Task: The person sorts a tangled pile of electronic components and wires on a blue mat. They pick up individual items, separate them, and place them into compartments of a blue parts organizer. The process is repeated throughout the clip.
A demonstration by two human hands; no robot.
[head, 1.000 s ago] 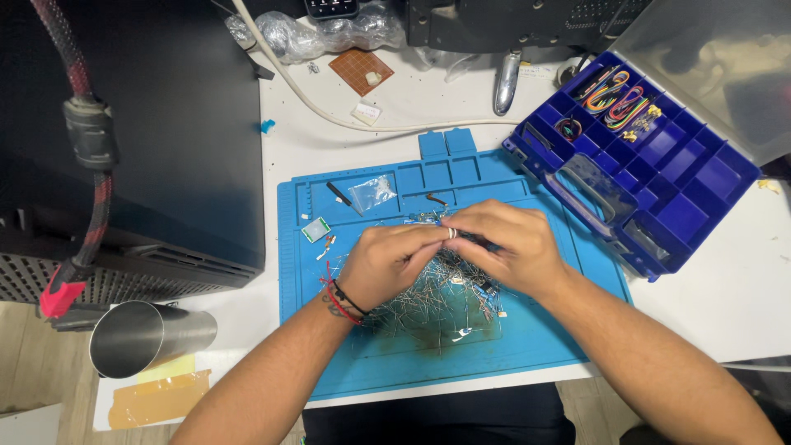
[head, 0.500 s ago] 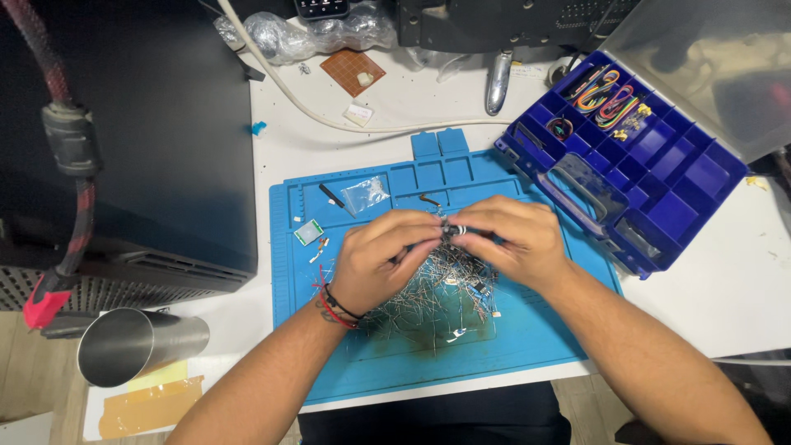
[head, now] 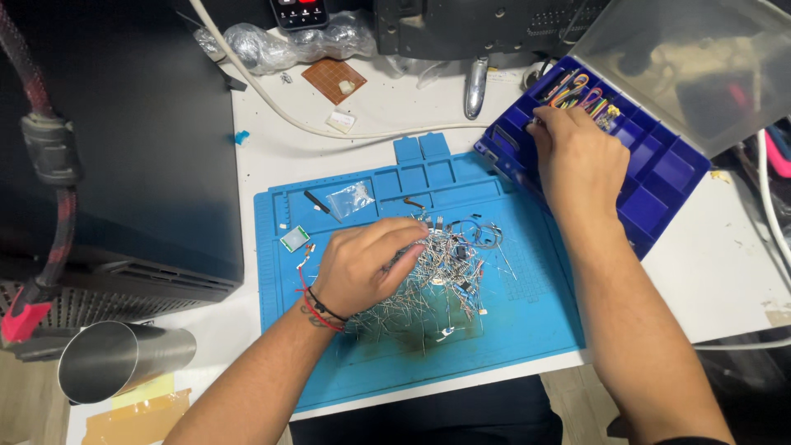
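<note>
Blue silicone covers the middle of the white worktop [head: 725, 264]: a work mat [head: 527, 330] with shallow trays moulded along its far edge. On the mat lies a loose heap of small wire-legged parts [head: 437, 284], their thin metal legs sticking out in all directions. The left hand [head: 362, 268] rests on the near left side of this heap, palm down, its fingers [head: 404, 239] curled loosely into the parts; whether they actually pinch one is hard to tell, since the fingertips are buried among the legs. Red and black cords circle that wrist.

The right hand [head: 577, 156] is well apart from the heap, stretched out over a dark blue compartment box [head: 659, 185] at the far right corner of the mat. Its fingers are bent down into a compartment near the box's far left end, just beside a bundle of coloured wires [head: 581, 91]; the knuckles hide the tips, so I cannot tell if they hold anything. The box's clear lid [head: 692, 58] stands open behind it.

A small clear plastic bag [head: 350, 199] and a small green chip [head: 294, 239] lie on the mat's left part. A shiny metal tube [head: 115, 363] lies at the worktop's near left corner, beside a large black case [head: 124, 148].
</note>
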